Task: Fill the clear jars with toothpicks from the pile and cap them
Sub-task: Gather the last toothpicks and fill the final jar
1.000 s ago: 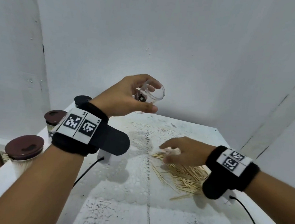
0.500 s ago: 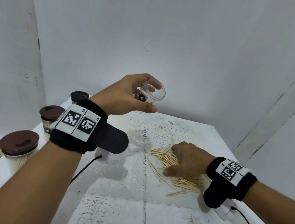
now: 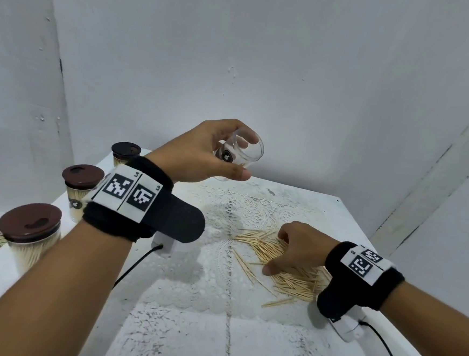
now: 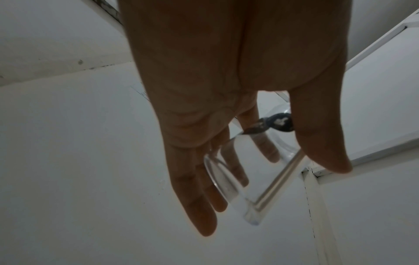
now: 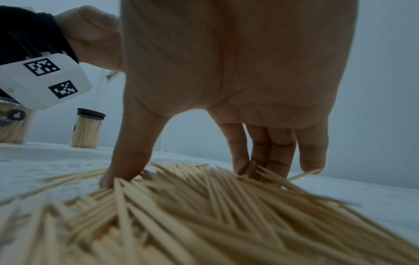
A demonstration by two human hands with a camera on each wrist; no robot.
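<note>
Item 1, clear jar (image 3: 239, 153): empty, uncapped, held up in the air over the far-left part of the table (image 3: 175, 339), tilted w/ mouth toward the right; small dark round sticker on its side. My left hand (image 3: 201, 152) grasps it, thumb along the near side, fingers wrapped round the far side; left wrist view shows the fingers (image 4: 199, 206) through the clear wall. Item 2, toothpick pile (image 3: 285, 263): loose heap on the right-centre of the table, on a white lace-pattern mat (image 3: 223, 233), a few strays to the near and left edges. My right hand (image 3: 299, 247) is palm-down on the pile, thumb (image 5: 127, 161) and fingertips dug into the sticks, fingers bent; can't tell whether any sticks are actually pinched. Items 3–5, capped jars: three along the left table edge, all full of toothpicks w/ brown lids, namely near jar (image 3: 31, 235), middle jar (image 3: 79, 188), far jar (image 3: 125, 153). Misc: black wrist straps w/ square code tags on both arms, white camera units below, black cables trailing toward the near edge. Walls plain white.
</note>
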